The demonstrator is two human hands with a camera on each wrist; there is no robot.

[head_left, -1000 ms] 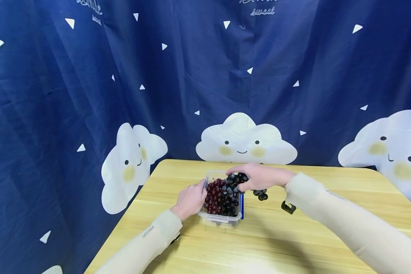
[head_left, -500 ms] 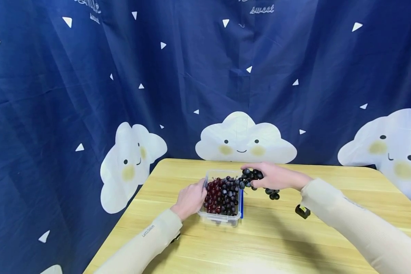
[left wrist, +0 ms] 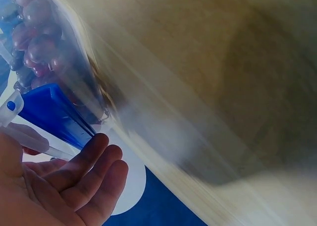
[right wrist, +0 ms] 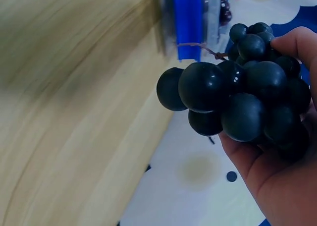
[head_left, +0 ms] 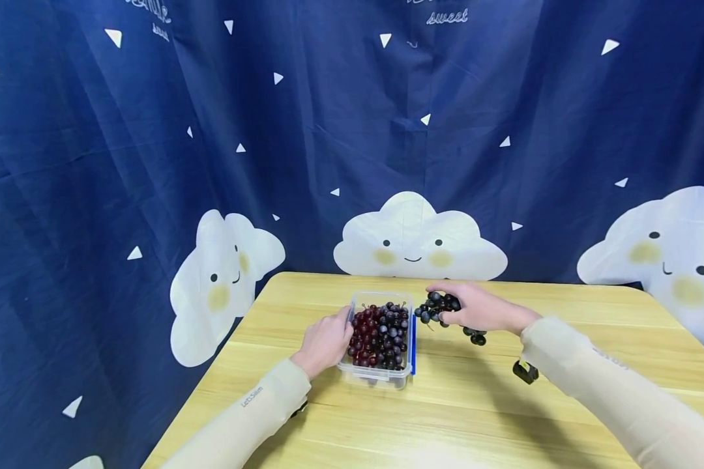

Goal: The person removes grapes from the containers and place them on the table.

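Observation:
A clear plastic food container (head_left: 375, 374) stands on the table, holding red grapes (head_left: 364, 340) on its left and dark purple grapes (head_left: 393, 337) on its right. My left hand (head_left: 324, 342) holds its left side by the rim; in the left wrist view, that hand's fingers (left wrist: 101, 184) lie beside a blue clasp (left wrist: 54, 112). To the right of the container, my right hand (head_left: 478, 307) grips a bunch of black grapes (head_left: 437, 307) over the table. Seen from the right wrist, thumb and fingers wrap around the bunch (right wrist: 242, 99), and a thin stem (right wrist: 198, 46) sticks out.
The wooden table (head_left: 410, 423) runs back to a dark blue curtain (head_left: 364, 130) with white clouds and triangles. A blue clasp (head_left: 414, 345) hangs down the container's right side. Black wrist devices (head_left: 525, 371) sit under the sleeves.
My right hand has drawn the black grapes rightward from over the container to beside it, uncovering the dark purple grapes inside. My left hand has stayed at the container's left side.

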